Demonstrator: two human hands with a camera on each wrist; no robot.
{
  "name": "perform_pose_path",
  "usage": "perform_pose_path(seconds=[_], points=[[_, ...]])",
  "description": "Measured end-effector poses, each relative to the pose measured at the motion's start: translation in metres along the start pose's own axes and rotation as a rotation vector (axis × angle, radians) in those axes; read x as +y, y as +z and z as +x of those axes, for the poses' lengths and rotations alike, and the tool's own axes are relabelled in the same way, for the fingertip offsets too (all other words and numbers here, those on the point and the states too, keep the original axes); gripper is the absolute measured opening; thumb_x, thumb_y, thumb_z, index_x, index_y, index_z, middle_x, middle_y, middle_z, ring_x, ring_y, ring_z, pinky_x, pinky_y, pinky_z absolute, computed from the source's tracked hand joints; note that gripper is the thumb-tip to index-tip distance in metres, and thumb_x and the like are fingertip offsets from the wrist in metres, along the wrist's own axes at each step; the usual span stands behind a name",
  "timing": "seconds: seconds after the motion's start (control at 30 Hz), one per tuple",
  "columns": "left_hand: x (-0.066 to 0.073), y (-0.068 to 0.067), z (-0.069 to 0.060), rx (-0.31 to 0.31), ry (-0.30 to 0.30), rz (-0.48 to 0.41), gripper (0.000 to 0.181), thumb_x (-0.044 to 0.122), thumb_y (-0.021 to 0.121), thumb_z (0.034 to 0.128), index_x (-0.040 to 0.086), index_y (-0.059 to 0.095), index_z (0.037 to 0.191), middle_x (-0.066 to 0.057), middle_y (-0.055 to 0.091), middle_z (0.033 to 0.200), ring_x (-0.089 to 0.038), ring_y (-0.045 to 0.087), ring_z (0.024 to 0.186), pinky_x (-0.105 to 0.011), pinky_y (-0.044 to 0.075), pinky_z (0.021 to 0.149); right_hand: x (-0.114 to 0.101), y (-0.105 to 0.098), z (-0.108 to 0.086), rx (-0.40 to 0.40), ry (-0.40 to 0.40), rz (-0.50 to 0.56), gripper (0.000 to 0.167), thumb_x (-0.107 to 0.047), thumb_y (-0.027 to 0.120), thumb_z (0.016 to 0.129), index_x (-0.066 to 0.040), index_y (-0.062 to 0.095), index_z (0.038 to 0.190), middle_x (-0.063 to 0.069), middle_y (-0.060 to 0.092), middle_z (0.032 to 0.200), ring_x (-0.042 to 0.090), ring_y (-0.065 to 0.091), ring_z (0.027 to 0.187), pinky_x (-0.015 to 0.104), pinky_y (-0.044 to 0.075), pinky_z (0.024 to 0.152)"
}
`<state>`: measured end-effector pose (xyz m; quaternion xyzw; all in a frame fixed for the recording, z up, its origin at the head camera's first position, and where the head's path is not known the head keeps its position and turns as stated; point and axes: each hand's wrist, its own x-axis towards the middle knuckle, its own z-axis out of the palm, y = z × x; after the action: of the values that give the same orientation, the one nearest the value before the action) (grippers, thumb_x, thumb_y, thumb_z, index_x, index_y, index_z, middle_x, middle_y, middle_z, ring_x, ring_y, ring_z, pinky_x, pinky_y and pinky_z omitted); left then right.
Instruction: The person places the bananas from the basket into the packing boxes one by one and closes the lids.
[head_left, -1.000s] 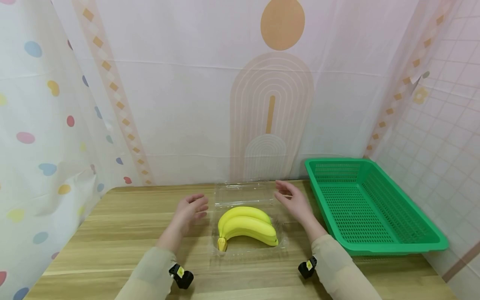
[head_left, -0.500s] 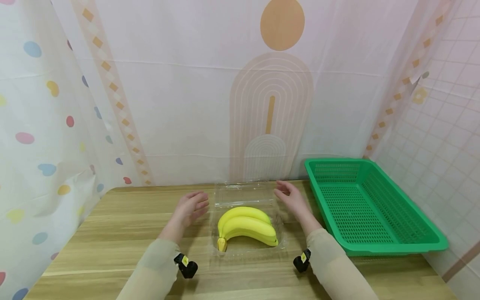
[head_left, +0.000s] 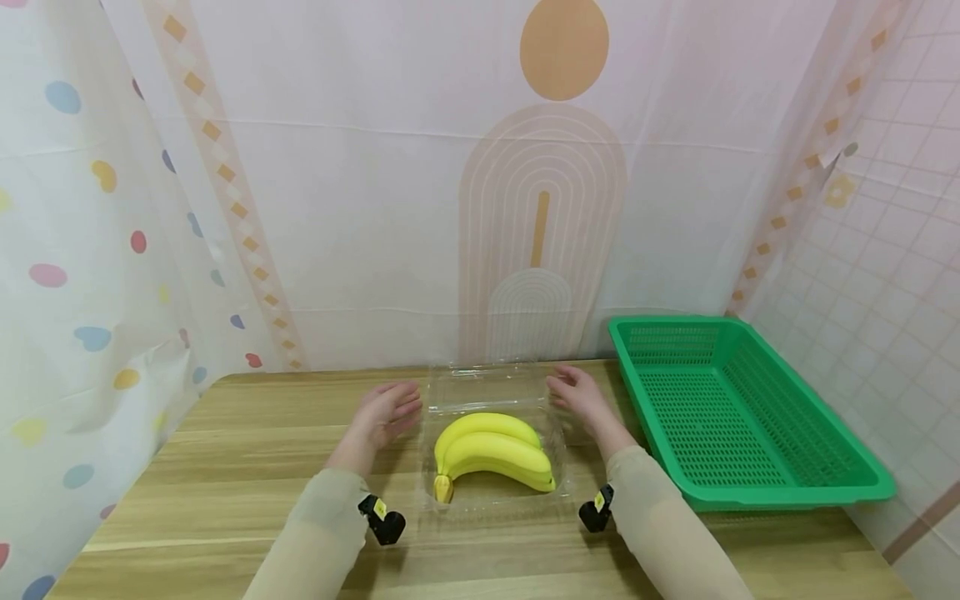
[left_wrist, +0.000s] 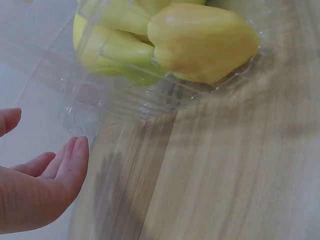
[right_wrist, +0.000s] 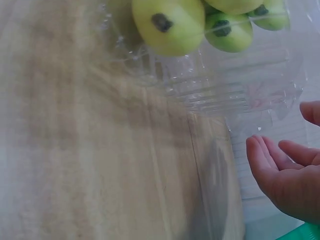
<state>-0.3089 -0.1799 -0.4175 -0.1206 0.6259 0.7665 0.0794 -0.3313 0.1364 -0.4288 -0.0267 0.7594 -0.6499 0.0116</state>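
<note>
A bunch of yellow bananas [head_left: 495, 450] lies in a clear plastic clamshell box [head_left: 491, 502], whose lid [head_left: 487, 385] is folded back toward the curtain. Just off the box's left side is my left hand [head_left: 386, 412], fingers extended and nothing in them. On the opposite side, my right hand [head_left: 581, 396] is beside the lid with its fingers loosely bent and empty. In the left wrist view the fingertips [left_wrist: 80, 147] appear close to the box's edge; whether they touch it I cannot tell. The right wrist view shows a small gap between the fingertips [right_wrist: 254, 145] and the plastic.
A green plastic basket [head_left: 757, 497] stands on the right of the wooden table [head_left: 247, 483], close to my right forearm. Patterned curtains [head_left: 360, 208] hang behind the table and along both sides.
Both hands have drawn slightly inward toward the box, and the forearms and wrist cameras have shifted inward and away from me. The bananas, box and basket stay put.
</note>
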Motion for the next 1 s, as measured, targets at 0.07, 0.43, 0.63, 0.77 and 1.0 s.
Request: perform_pose_path(seconds=[0.07, 0.43, 0.63, 0.77, 1.0], points=[[0.000, 0.001, 0.001, 0.000, -0.002, -0.005, 0.061, 0.015, 0.055, 0.1015, -0.007, 0.026, 0.150, -0.029, 0.038, 0.149, -0.038, 0.042, 0.135, -0.045, 0.042, 0.108, 0.001, 0.000, 0.002, -0.007, 0.020, 0.016, 0.051, -0.007, 0.052, 0.101, 0.020, 0.035, 0.140, 0.038, 0.046, 0.133, 0.047, 0.052, 0.120, 0.048, 0.050, 0.099], [0.000, 0.003, 0.006, -0.040, -0.022, -0.031, 0.057, 0.014, 0.051, 0.1037, -0.007, 0.025, 0.151, -0.027, 0.036, 0.150, -0.036, 0.041, 0.136, -0.043, 0.041, 0.109, 0.002, 0.000, 0.008, -0.075, 0.080, 0.034, 0.051, -0.007, 0.051, 0.102, 0.021, 0.033, 0.140, 0.039, 0.047, 0.134, 0.045, 0.053, 0.122, 0.041, 0.050, 0.100], [0.002, 0.004, 0.008, -0.051, -0.009, -0.052, 0.055, 0.013, 0.054, 0.1023, -0.008, 0.031, 0.148, -0.025, 0.043, 0.146, -0.022, 0.060, 0.117, -0.036, 0.048, 0.103, 0.000, 0.000, 0.009, -0.072, 0.073, 0.079, 0.051, -0.005, 0.051, 0.101, 0.022, 0.033, 0.140, 0.039, 0.047, 0.134, 0.045, 0.051, 0.124, 0.040, 0.049, 0.102], [0.003, 0.003, 0.008, -0.058, 0.027, -0.044, 0.054, 0.012, 0.055, 0.1016, -0.008, 0.033, 0.146, -0.016, 0.065, 0.120, -0.013, 0.066, 0.098, -0.033, 0.052, 0.097, -0.002, 0.000, 0.008, -0.045, 0.057, 0.108, 0.051, -0.004, 0.052, 0.101, 0.020, 0.033, 0.141, 0.038, 0.046, 0.136, 0.044, 0.051, 0.124, 0.037, 0.050, 0.101], [0.010, 0.003, 0.008, -0.069, 0.113, -0.049, 0.059, 0.006, 0.055, 0.1004, -0.007, 0.027, 0.151, 0.000, 0.068, 0.102, -0.011, 0.066, 0.092, -0.035, 0.056, 0.092, -0.008, 0.001, 0.006, 0.010, -0.019, 0.163, 0.048, -0.001, 0.055, 0.099, 0.018, 0.038, 0.140, 0.029, 0.053, 0.125, 0.025, 0.060, 0.101, 0.029, 0.056, 0.088]])
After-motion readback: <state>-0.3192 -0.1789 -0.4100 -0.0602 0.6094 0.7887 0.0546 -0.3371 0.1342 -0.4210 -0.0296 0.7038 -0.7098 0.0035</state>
